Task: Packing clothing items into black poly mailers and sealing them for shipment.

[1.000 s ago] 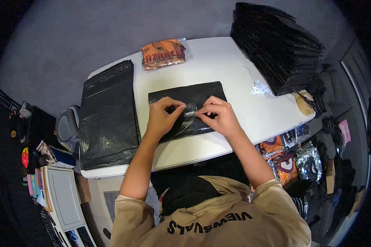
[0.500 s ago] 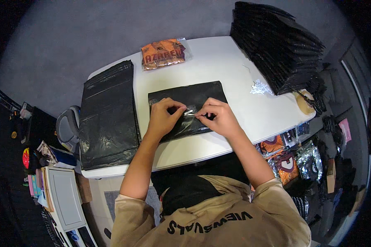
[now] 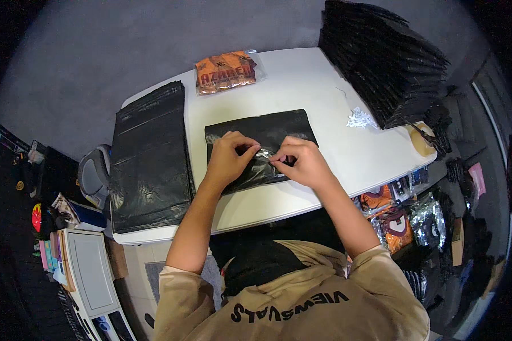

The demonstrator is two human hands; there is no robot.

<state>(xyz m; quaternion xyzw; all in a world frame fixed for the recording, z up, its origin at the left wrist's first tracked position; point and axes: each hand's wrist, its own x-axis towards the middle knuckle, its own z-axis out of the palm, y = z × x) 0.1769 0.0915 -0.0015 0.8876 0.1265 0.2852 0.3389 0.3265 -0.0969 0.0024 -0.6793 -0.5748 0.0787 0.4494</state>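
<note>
A black plastic mailing bag lies flat on the white table in front of me. Over its middle, a small clear plastic piece catches the light between my two hands. My left hand pinches its left side with thumb and forefinger. On the right side, my right hand does the same, its other fingers curled in. Whether the plastic piece is stuck to the bag cannot be made out.
A stack of black plastic bags lies along the table's left side. An orange garment in a clear bag sits at the far edge. Black packages are piled at the far right, beside small white tags and a tape roll.
The clear piece between my fingertips has shifted and now glints more brightly. My left fingertips have moved slightly right; otherwise both hands stay nearly in place.
</note>
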